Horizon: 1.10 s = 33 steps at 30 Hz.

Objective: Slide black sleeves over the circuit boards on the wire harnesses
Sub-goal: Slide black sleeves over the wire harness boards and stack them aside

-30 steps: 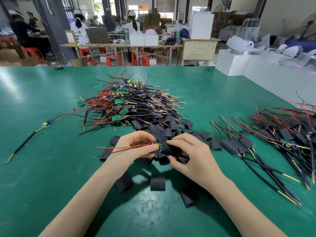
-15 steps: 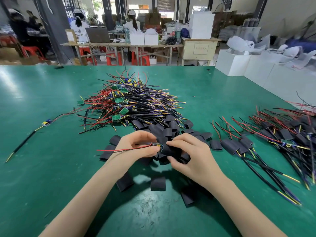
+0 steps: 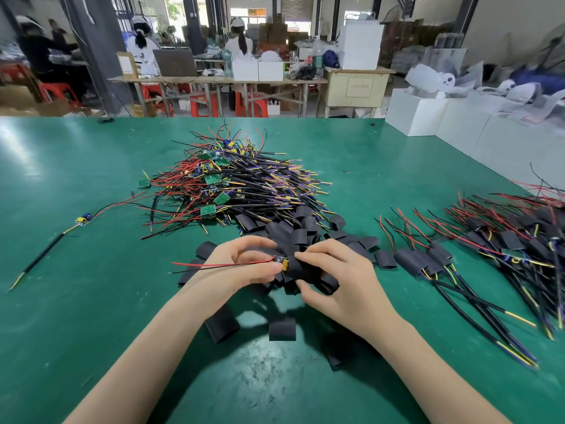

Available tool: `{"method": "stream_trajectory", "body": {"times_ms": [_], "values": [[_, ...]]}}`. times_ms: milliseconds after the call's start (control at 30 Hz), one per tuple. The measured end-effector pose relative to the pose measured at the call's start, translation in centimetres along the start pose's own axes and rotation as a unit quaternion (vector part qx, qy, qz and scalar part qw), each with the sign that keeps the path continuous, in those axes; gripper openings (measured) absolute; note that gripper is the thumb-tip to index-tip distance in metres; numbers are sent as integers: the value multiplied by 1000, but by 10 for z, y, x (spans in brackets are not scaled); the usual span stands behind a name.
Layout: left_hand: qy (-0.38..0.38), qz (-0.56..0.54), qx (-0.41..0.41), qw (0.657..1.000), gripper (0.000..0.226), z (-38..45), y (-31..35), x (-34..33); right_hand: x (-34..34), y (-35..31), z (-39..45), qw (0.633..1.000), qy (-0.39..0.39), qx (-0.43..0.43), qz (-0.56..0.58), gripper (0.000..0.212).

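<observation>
- Mid-worktop, near its front edge, the left hand (image 3: 241, 267) pinches a circuit board (image 3: 280, 261); its red and black leads trail left.
- Just right of the board, the right hand (image 3: 333, 280) grips a black sleeve (image 3: 301, 267), mouth touching the board, both lying left-to-right.
- Farther back lies the unsleeved harness pile (image 3: 238, 185).

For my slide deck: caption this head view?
Left hand holds circuit board; right hand slides black sleeve on.
</observation>
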<state>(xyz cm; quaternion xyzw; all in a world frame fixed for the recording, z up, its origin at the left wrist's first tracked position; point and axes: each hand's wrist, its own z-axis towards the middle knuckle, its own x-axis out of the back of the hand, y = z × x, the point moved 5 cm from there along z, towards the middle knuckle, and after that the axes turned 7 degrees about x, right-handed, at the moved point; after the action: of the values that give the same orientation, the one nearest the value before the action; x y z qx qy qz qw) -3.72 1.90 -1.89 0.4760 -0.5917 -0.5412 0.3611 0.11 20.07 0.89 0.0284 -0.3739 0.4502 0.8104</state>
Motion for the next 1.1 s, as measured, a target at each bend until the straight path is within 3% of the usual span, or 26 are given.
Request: {"method": "stream_trajectory", "body": {"times_ms": [167, 400, 600, 700, 833, 933, 1100], "values": [[18, -16, 20, 1000, 34, 2, -7, 1, -4, 0, 0, 999, -14, 14, -40, 31], [24, 95, -60, 993, 24, -2, 9, 2, 1, 3, 0, 999, 15, -36, 21, 33], [77, 124, -41, 988, 20, -4, 10, 0, 0, 4, 2, 993, 19, -84, 79, 33], [95, 111, -34, 989, 18, -5, 12, -1, 0, 2, 2, 995, 22, -67, 68, 34], [49, 146, 40, 987, 18, 3, 11, -9, -2, -3, 0, 1000, 9, -16, -13, 34], [76, 85, -19, 993, 15, -4, 10, -3, -4, -4, -1, 998, -1, 15, -60, 34], [73, 125, -44, 989, 16, -7, 16, -6, -5, -2, -2, 1000, -3, 1, -19, 33]]}}
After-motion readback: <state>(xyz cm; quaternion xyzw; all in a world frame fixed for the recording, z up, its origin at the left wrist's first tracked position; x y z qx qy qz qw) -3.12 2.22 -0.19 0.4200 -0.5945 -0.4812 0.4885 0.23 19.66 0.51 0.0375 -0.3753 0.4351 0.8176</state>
